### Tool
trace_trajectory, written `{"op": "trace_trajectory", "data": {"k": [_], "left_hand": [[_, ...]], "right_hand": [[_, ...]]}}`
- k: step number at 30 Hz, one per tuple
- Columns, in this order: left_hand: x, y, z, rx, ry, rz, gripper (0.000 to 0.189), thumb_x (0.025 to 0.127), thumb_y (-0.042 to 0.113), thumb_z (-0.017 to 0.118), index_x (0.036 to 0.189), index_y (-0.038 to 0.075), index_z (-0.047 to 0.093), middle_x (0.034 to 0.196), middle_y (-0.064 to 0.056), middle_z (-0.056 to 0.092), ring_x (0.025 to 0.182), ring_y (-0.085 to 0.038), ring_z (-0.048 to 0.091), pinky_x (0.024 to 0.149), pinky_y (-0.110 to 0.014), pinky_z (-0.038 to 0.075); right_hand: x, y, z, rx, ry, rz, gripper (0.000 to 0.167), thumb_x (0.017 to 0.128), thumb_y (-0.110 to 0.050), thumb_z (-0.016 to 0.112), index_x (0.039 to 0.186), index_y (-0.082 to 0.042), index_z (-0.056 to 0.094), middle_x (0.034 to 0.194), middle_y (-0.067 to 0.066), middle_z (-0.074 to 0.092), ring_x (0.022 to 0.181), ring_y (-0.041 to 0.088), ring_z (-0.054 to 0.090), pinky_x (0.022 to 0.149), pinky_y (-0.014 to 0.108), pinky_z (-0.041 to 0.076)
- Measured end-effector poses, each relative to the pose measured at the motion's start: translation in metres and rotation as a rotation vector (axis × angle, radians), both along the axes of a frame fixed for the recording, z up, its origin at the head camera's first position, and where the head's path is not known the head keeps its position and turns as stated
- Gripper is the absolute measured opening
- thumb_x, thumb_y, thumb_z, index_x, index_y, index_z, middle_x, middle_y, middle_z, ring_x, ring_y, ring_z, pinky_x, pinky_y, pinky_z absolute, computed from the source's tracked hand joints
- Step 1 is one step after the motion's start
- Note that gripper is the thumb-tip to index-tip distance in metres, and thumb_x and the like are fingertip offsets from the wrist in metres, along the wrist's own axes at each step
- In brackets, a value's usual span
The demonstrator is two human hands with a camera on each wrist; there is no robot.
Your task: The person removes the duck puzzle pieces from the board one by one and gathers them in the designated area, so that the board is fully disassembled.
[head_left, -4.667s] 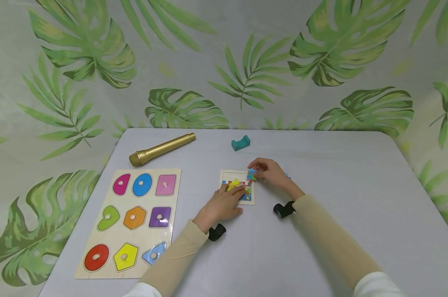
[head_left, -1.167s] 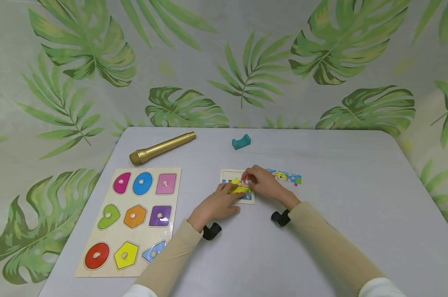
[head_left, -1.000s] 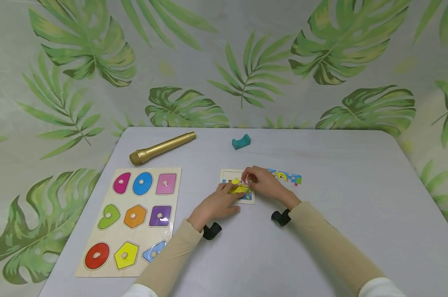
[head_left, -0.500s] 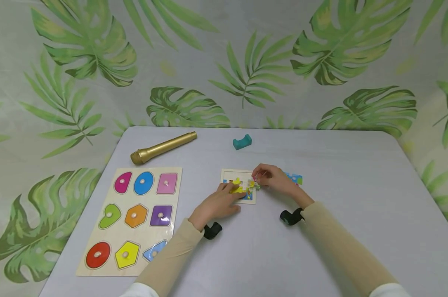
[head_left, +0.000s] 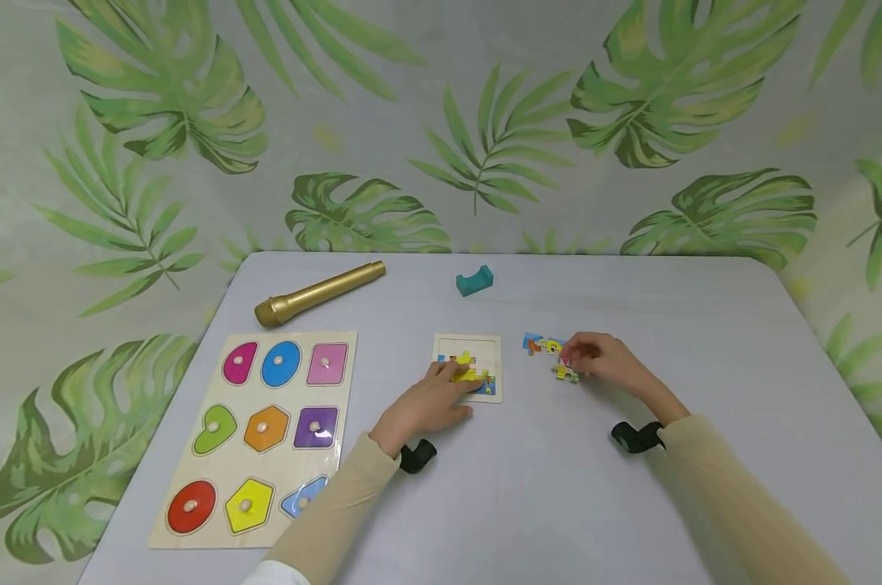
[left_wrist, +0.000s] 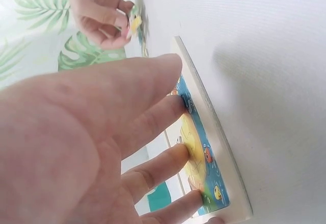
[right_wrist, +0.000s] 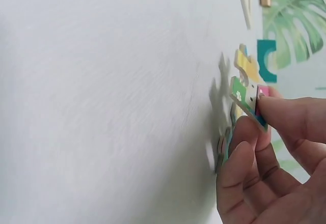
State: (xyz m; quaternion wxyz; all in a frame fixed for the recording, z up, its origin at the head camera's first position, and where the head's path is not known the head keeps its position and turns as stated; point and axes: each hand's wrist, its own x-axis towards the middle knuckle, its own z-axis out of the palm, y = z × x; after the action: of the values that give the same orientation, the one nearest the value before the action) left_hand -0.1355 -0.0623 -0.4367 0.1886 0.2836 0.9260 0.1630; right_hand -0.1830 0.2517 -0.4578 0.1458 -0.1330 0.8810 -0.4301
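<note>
On the bench (head_left: pixel 529 504), the shape board (head_left: pixel 245 396) lost a corner behind the left sleeve (head_left: pixel 339 512). The left hand (head_left: pixel 428 404), fingers spread loosely, pressed the puzzle tray (head_left: pixel 467 337), covering some of its picture. The right hand (head_left: pixel 607 363) partly masked loose pieces (head_left: pixel 534 344) beside the tray, its fingers pinching one puzzle piece (right_wrist: pixel 248 94).

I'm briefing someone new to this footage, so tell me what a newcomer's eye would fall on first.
Probably the wooden peg puzzle board, with nine bright knobbed shapes, on the left of the table, and the leaf-print backdrop behind. Next, near the middle, the left hand rests on a small jigsaw tray, and the right hand, farther right, pinches a jigsaw piece. A gold microphone lies just beyond the board.
</note>
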Motion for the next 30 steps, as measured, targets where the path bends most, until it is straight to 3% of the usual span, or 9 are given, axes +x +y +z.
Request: {"op": "trace_trajectory", "data": {"k": [10, 21, 26, 30], "left_hand": [[0.001, 0.001, 0.000, 0.000, 0.003, 0.002, 0.045, 0.097, 0.023, 0.057, 0.141, 0.015, 0.050, 0.148, -0.014, 0.035, 0.138, -0.037, 0.023, 0.104, -0.045, 0.035], [0.001, -0.001, -0.003, -0.013, 0.029, 0.000, 0.045, 0.097, 0.024, 0.057, 0.141, 0.018, 0.051, 0.147, -0.015, 0.031, 0.129, -0.034, 0.033, 0.097, -0.040, 0.043], [0.002, -0.006, -0.005, 0.014, 0.013, 0.004, 0.045, 0.097, 0.025, 0.056, 0.142, 0.019, 0.049, 0.149, -0.017, 0.026, 0.132, -0.034, 0.030, 0.099, -0.042, 0.041], [0.001, -0.010, -0.007, 0.041, -0.003, -0.003, 0.046, 0.098, 0.025, 0.055, 0.142, 0.019, 0.049, 0.151, -0.016, 0.025, 0.138, -0.035, 0.023, 0.106, -0.045, 0.033]], "right_hand": [[0.008, 0.010, 0.002, 0.117, 0.020, -0.034, 0.011, 0.087, 0.001, 0.059, 0.096, -0.001, 0.065, 0.083, 0.006, 0.058, 0.075, 0.020, 0.050, 0.058, 0.027, 0.046], [0.011, 0.008, -0.001, 0.237, 0.182, 0.015, 0.014, 0.084, 0.006, 0.059, 0.092, -0.004, 0.065, 0.080, 0.004, 0.054, 0.075, 0.022, 0.052, 0.066, 0.036, 0.044], [0.012, 0.007, 0.000, 0.240, 0.210, 0.019, 0.015, 0.083, 0.007, 0.060, 0.092, -0.004, 0.065, 0.083, 0.006, 0.055, 0.078, 0.024, 0.053, 0.069, 0.038, 0.046], [0.011, 0.001, 0.000, 0.187, 0.221, 0.001, 0.015, 0.084, 0.008, 0.060, 0.093, -0.003, 0.065, 0.083, 0.005, 0.054, 0.077, 0.023, 0.053, 0.067, 0.036, 0.046]]}}
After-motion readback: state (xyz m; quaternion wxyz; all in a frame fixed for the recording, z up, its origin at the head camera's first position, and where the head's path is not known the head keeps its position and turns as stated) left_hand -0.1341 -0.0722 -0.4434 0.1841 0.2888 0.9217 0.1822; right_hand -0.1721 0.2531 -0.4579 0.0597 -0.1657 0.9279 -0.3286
